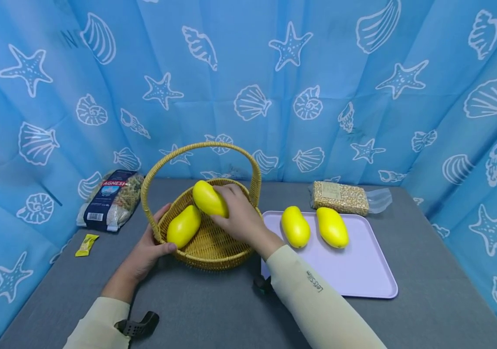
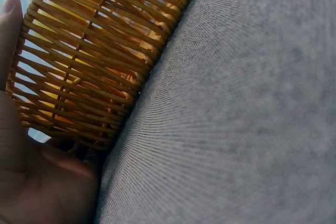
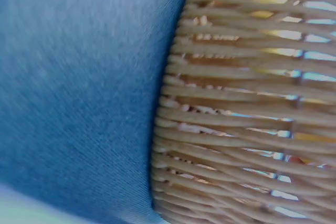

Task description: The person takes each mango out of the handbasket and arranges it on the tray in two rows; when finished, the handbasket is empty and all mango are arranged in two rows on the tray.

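A wicker basket (image 1: 213, 264) with a tall hoop handle stands on the grey table. My left hand (image 1: 146, 252) grips its left side, thumb on the rim and fingers behind; in the left wrist view that hand (image 2: 47, 182) lies against the woven wall. Inside, at the left, rests a yellow mango (image 1: 184, 227). Over the basket's opening my right hand (image 1: 241, 215) holds another mango (image 1: 208, 198) from its right side. The right wrist view shows only the basket wall (image 3: 241, 103) and cloth; the hand is out of that picture.
Right of the basket lies a lilac tray (image 1: 362, 271) bearing two mangoes, one left (image 1: 295, 227) and one right (image 1: 333, 228). Behind it is a vacuum pack of grains (image 1: 340, 198). A pasta bag (image 1: 111, 198) and a small yellow packet (image 1: 86, 245) lie left. A blue curtain (image 1: 231, 72) hangs behind.
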Action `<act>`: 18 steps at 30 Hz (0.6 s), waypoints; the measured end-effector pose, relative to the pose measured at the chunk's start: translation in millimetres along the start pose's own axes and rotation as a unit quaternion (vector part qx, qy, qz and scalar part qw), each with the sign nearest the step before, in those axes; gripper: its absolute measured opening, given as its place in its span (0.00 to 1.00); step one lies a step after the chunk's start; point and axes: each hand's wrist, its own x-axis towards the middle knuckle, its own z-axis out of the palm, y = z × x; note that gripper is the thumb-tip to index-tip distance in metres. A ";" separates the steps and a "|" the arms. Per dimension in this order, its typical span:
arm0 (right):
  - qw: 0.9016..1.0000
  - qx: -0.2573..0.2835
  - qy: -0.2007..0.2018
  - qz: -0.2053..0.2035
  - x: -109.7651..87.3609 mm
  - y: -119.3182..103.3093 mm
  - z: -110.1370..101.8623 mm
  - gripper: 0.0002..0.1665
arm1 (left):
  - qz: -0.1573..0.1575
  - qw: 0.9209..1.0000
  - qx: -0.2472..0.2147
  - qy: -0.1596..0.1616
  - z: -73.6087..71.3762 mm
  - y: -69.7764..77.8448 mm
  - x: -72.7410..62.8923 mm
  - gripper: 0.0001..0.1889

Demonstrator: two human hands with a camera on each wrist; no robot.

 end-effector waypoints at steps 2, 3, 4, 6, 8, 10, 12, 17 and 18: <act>1.000 0.009 0.001 0.002 -4.8 -2.6 -3.7 0.42 | -0.002 1.000 0.001 0.001 0.0 0.2 -0.1 0.52; 1.000 0.014 0.001 0.005 -7.5 -4.0 -5.4 0.42 | -0.002 1.000 0.001 0.001 0.1 0.2 0.1 0.52; 1.000 0.019 0.001 0.006 -10.3 -5.4 -7.2 0.43 | -0.002 1.000 0.001 0.001 0.0 0.2 0.1 0.52; 1.000 0.029 0.001 0.009 -16.5 -8.6 -10.8 0.43 | -0.001 1.000 0.002 0.000 -0.1 -0.1 0.1 0.52; 0.999 0.039 0.004 0.008 -22.9 -11.5 -14.2 0.44 | 0.002 1.000 0.001 -0.001 0.1 -0.3 0.1 0.52; 0.999 0.045 0.007 0.005 -29.8 -14.4 -17.4 0.43 | 0.002 1.000 -0.001 -0.003 0.4 -0.7 -0.2 0.51; 0.999 0.053 0.010 0.000 -37.0 -16.6 -20.4 0.43 | 0.003 1.000 -0.003 -0.004 0.7 -1.1 -0.3 0.51; 0.997 0.077 0.021 -0.017 -56.3 -20.0 -26.3 0.43 | -0.001 1.000 0.000 0.002 1.6 -0.6 -0.2 0.52; 0.996 0.080 0.025 -0.020 -60.4 -19.8 -27.6 0.43 | -0.002 1.000 0.001 0.003 1.6 -0.4 -0.1 0.52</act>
